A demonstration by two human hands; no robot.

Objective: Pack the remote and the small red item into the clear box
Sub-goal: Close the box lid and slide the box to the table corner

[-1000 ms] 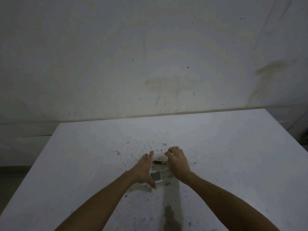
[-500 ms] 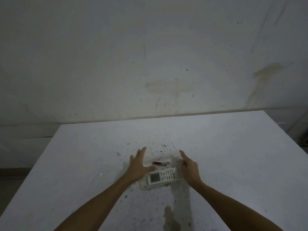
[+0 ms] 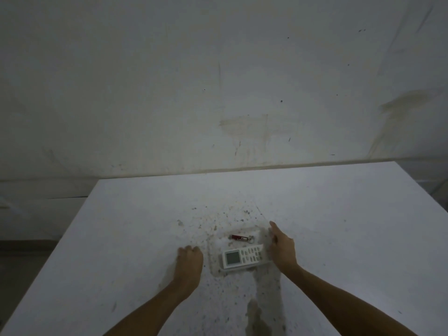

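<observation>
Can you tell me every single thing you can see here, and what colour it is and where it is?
table: one, white with dark specks, fills the lower picture
clear box: one, see-through, middle of the table, between the hands
remote: one, white with a grey screen, lying flat in the box, near side
small red item: one, dark red with a metal ring, lying in the box, far side
wall: one, off-white, stained, behind the table
left hand: one, curled, on the table left of the box
right hand: one, open, at the box's right end
</observation>
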